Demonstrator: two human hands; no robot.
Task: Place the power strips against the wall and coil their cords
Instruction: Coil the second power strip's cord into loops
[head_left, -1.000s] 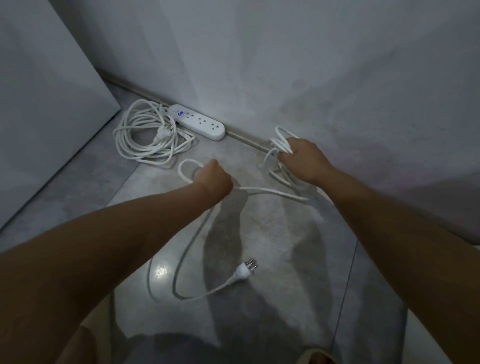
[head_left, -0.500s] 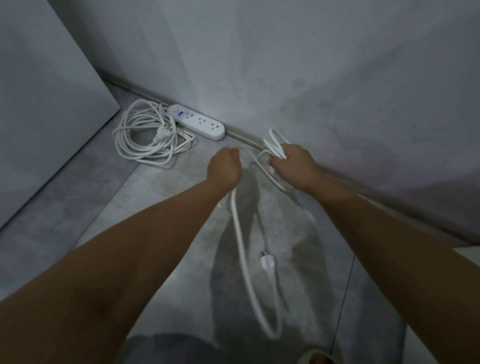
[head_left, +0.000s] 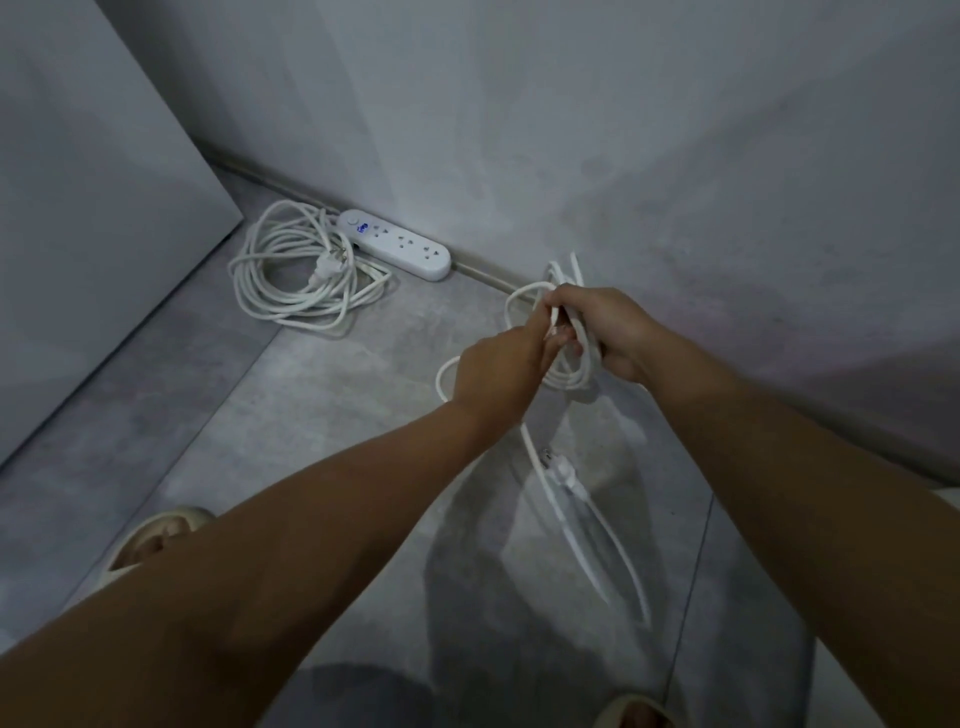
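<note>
the right hand, right of the frame's centre, is closed around a bundle of white cord loops; the left hand touches it from the left, fingers pinched on the cord to lay one more loop; below them a slack length hangs blurred with the plug on it; i think it is good to keep each loop the same size as the others and let the slack run freely through the left fingers, so the plug does not swing; in the upper left a power strip lies against the wall, its coiled cord beside it on the floor; no container is in view; the second strip i cannot see.
</note>
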